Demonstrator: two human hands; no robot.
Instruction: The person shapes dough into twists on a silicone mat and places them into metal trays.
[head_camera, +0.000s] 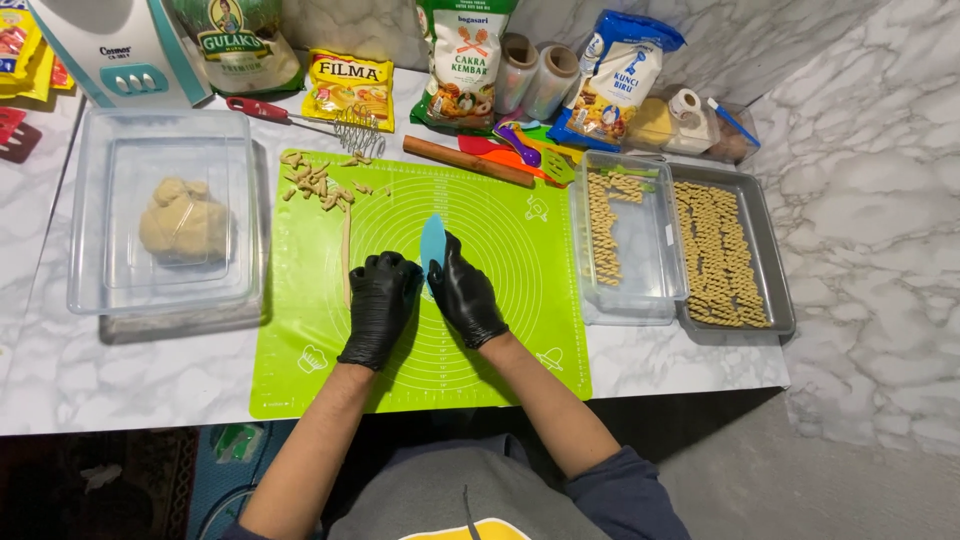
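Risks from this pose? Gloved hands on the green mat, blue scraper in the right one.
1. The blue scraper in the right hand points toward the left hand close by; a slip might nick the glove.
2. The long dough strip lies just left of the hands; a sideways sweep could squash it.

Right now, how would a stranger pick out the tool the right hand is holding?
Find the green mat at the table's centre. Above the two black-gloved hands, the right hand holds a scraper: small, flat, light blue, unlike the pale dough pieces nearby.
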